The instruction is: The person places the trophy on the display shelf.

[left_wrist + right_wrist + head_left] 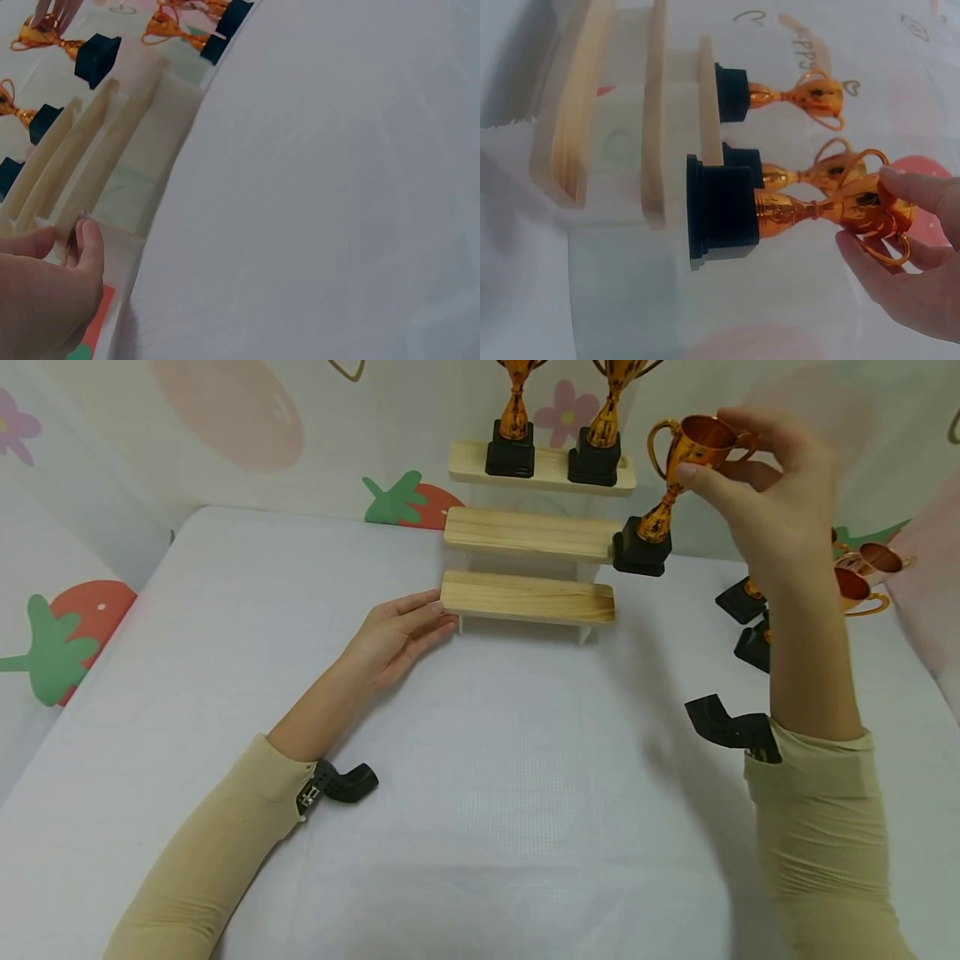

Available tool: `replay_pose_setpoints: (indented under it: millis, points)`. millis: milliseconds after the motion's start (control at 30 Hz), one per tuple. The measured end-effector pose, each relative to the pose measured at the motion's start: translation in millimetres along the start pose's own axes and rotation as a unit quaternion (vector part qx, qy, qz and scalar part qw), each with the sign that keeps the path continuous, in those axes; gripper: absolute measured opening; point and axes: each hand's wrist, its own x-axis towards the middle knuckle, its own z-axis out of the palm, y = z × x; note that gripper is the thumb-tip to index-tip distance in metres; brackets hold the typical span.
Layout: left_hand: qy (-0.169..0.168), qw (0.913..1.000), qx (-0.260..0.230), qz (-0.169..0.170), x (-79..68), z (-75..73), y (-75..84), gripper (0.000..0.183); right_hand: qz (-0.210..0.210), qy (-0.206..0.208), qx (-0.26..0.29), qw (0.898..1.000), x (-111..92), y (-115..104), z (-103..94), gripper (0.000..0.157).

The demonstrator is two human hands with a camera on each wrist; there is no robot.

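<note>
My right hand (787,502) grips a gold trophy cup (660,518) by its bowl, between thumb and fingers. Its black base hangs in the air beside the right end of the middle wooden step of a three-tier display stand (528,597). On the top step stand two more gold trophy cups (799,96), upright on black bases. My left hand (401,635) holds the left end of the lowest step, and in the left wrist view the thumb (34,244) and fingers lie on either side of that end.
Several more trophy cups (855,585) lie partly hidden behind my right forearm at the table's right side. A white cloth covers the table (480,760). Behind the stand hangs a pale backdrop (375,427) with strawberries and flowers on it.
</note>
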Motion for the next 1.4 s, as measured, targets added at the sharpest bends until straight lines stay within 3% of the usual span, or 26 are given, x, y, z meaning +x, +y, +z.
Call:
replay_pose_setpoints:
  millis: [1400]
  points:
    - [0.0,0.9999,0.011,0.0,-0.7,1.2,0.5,0.051,-0.054,-0.048,-0.005,0.997,14.0,-15.8,67.2,0.05]
